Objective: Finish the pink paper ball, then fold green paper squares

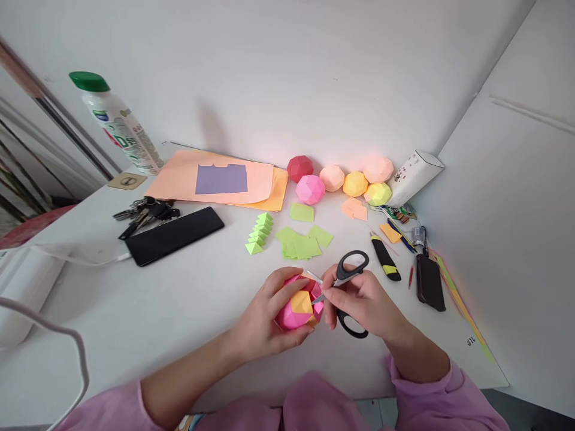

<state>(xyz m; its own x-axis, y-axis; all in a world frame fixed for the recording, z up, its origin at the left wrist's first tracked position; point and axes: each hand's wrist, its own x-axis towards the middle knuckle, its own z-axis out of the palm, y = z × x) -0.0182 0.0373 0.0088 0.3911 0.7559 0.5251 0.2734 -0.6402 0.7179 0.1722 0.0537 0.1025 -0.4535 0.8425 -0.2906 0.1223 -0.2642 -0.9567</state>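
1. Nearest me is the pink and orange paper ball (294,319); my left hand (263,314) has its fingers curled around it, grasping it over the tabletop (202,299). A gap shows in its right side.
2. Just right of the ball, my right hand (371,302) has its fingers grasping the scissors (341,275). The blades are spread, one of them reaching the ball's gap.
3. Farther out and right of the ball lies a black and yellow cutter (385,257).
4. Just beyond the ball are loose green paper squares (306,246); beyond and left of it stands a row of folded green pieces (260,232).
5. Well left of the ball lie a black phone (175,235) and some keys (148,211).
6. Well beyond the ball, six finished balls (311,190) sit clustered, a white tube (414,179) at their right end.
7. Beyond and left of the ball are peach paper (173,176), a purple sheet (221,179) on it, and a green-capped bottle (123,129).
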